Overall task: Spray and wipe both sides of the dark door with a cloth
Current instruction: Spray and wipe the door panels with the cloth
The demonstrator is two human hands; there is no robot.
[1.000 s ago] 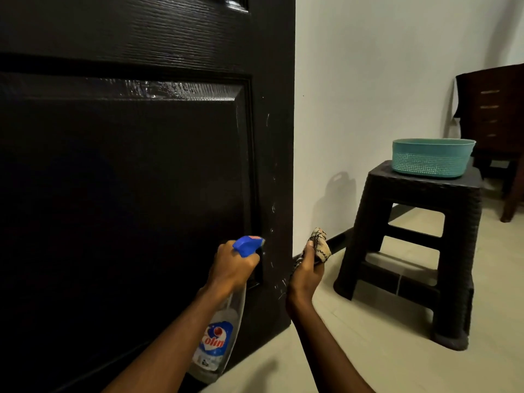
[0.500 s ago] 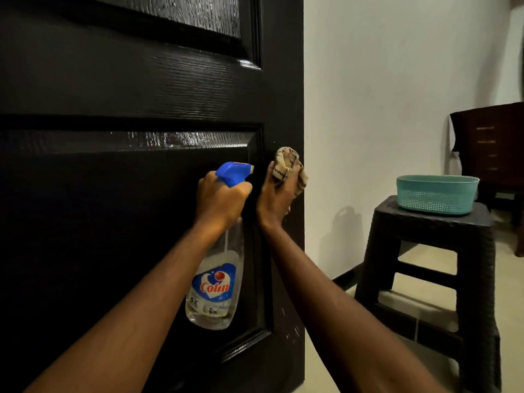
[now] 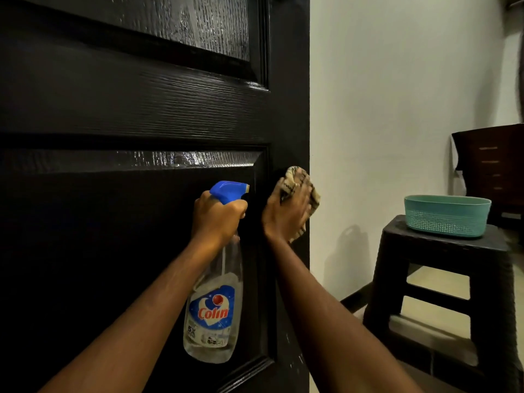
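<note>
**Door.** The dark door (image 3: 141, 109) is filling the left part of the view, with its free edge running down the middle against the pale wall (image 3: 397, 109). Wet streaks are showing on the upper panel and along the top bevel of the lower panel.

**Left hand.** The left hand (image 3: 218, 219) is gripping the neck of the spray bottle (image 3: 214, 316). Its fingers (image 3: 238, 208) are curling fully round just beneath the blue trigger head. The clear bottle, which is carrying a blue "Colin" label, is hanging upright in front of the lower panel, and its nozzle is pointing right toward the stile. Whether the bottle is touching the door cannot be told.

**Right hand.** The right hand (image 3: 286, 214) is pressing the cloth (image 3: 295, 177) against the door's right stile, close to the free edge and level with the top of the lower panel. The striped, bunched cloth is showing above, beside and below the hand. The fingers (image 3: 302, 199) are lying over the cloth but are blurring, so how far they are curling cannot be told.

**Surroundings.** 1 dark stool (image 3: 442, 251) is standing on the pale floor (image 3: 436, 282) to the right, near the wall. 1 teal basket (image 3: 446, 215) is sitting on top of it. A dark cabinet (image 3: 493, 165) is standing behind, at the far right.
</note>
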